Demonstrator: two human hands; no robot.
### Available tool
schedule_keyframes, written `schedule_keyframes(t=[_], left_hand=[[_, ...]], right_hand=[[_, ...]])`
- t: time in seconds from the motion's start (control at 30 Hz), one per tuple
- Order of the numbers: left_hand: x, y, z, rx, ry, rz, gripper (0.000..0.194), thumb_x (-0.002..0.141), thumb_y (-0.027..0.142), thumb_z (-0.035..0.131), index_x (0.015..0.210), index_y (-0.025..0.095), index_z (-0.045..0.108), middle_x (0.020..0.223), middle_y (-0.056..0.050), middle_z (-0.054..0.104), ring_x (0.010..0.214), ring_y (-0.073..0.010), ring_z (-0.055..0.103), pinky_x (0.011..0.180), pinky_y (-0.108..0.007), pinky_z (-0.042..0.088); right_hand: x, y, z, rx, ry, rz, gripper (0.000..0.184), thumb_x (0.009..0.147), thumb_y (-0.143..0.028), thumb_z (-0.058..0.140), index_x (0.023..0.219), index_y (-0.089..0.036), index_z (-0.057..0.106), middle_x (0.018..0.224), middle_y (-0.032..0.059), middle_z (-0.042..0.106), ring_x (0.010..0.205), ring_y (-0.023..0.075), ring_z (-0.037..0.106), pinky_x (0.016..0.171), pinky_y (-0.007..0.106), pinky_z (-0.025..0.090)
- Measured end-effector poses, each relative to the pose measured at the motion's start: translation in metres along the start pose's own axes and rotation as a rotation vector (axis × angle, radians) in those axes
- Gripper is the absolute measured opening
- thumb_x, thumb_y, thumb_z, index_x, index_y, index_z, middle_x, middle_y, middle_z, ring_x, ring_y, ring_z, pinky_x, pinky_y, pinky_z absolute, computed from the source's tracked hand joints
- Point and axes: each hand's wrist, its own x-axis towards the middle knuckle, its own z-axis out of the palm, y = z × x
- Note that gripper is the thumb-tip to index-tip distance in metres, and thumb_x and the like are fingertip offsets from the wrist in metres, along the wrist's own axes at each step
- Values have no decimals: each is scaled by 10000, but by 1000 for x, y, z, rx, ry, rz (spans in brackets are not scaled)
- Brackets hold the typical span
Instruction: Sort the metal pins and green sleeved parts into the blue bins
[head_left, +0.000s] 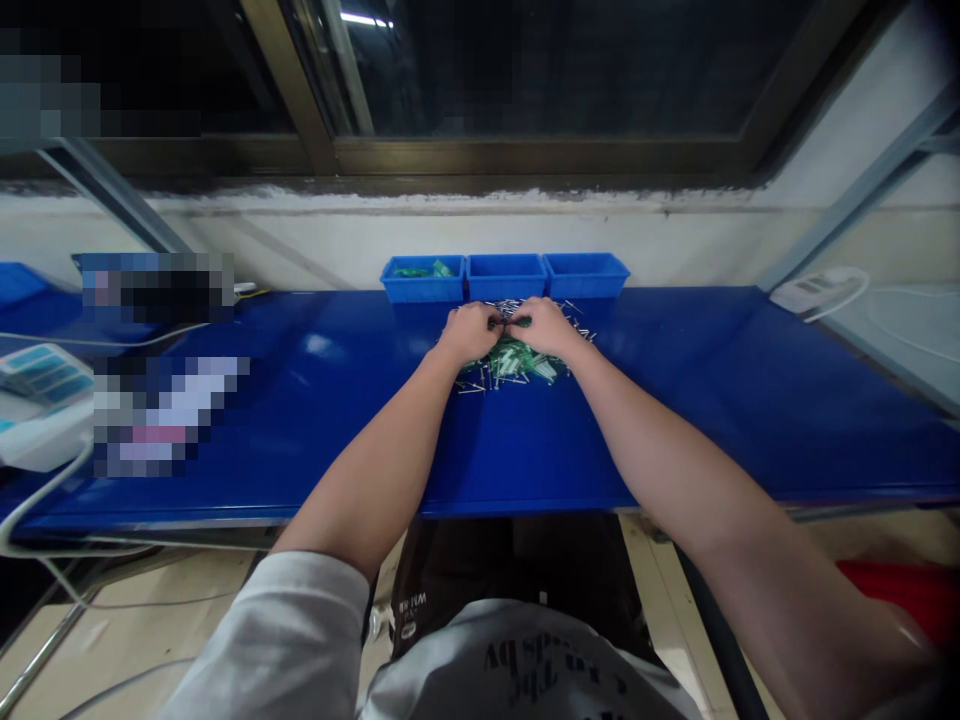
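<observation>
My left hand [471, 331] and my right hand [545, 326] are both curled closed and meet over a heap of small green pieces and thin metal pins [517, 362] on the blue table [675, 400]. Between the fingertips of the two hands sits a small dark green piece [513, 323], pinched from both sides. Loose pins lie scattered around the heap. Behind the hands stand three blue bins; the left bin [422, 278] has some green pieces in it, the middle bin [505, 276] and the right bin [586, 274] show nothing inside from here.
A white device with a cable [817, 290] lies at the table's far right. Another white device with coloured buttons [37, 400] sits at the left edge, cables trailing off. A white wall and dark window rise behind the bins. A red object [900, 590] lies on the floor.
</observation>
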Motion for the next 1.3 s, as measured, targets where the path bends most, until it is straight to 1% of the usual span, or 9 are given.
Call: schedule_keyframes(t=[0.13,0.3,0.47,0.57,0.73,0.83,0.97,1.17,1.3], left_hand=[[0,2,-2,-21,7,-5,208,845,181,582,952,215,757,1041,-82,733,996,-268,660,914,-392,511],[0,4,-3,4,-12,-8,205,852,157,551,866,205,750,1027,-97,722,1005,-291,650,914,-419,492],[-1,4,0,-17,14,-13,180,861,141,543,845,206,710,1025,-93,713,1024,-286,635,921,-415,463],[-2,4,0,-26,32,-13,182,884,138,517,895,200,688,1020,-96,709,1022,-286,632,916,-425,451],[-3,8,-5,-82,147,65,176,920,167,507,950,190,679,1040,-98,685,1049,-264,614,931,-412,451],[-2,9,-7,-157,215,106,156,930,190,515,968,182,666,1032,-94,677,1017,-239,612,910,-382,469],[-1,10,-6,-250,244,98,132,930,168,503,971,179,628,1006,-85,687,957,-216,620,883,-357,486],[-2,11,-7,-351,301,6,126,912,124,492,933,186,600,964,-70,706,907,-196,636,853,-343,507],[0,8,-5,-411,281,-21,122,921,140,478,943,182,590,948,-59,710,874,-175,644,824,-320,518]], right_hand=[[0,0,1,-11,12,-1,143,767,-289,697,851,-222,791,964,95,687,1000,291,596,977,493,444],[0,2,2,-26,6,-30,151,777,-289,677,855,-223,788,956,88,697,994,293,588,978,490,438],[-3,-2,0,-8,28,-18,175,777,-284,682,906,-223,783,973,84,699,996,287,578,956,463,442],[-4,-5,-2,-13,46,-38,202,784,-277,674,946,-219,779,965,79,696,976,278,576,935,440,444],[-3,-10,-4,-32,72,-96,153,805,-245,652,902,-205,764,884,68,691,896,252,568,882,398,442],[-3,-13,-5,-34,70,-108,122,806,-238,653,868,-199,751,848,67,689,860,244,563,862,389,438],[-4,-16,-7,39,70,-116,105,801,-226,659,853,-208,748,867,56,716,852,236,586,881,394,440],[-4,-14,-8,155,93,-99,104,825,-244,644,791,-214,738,873,43,751,858,231,631,875,393,471],[-4,-13,-7,282,131,-39,103,822,-252,658,864,-188,727,890,61,755,860,228,673,840,374,502]])
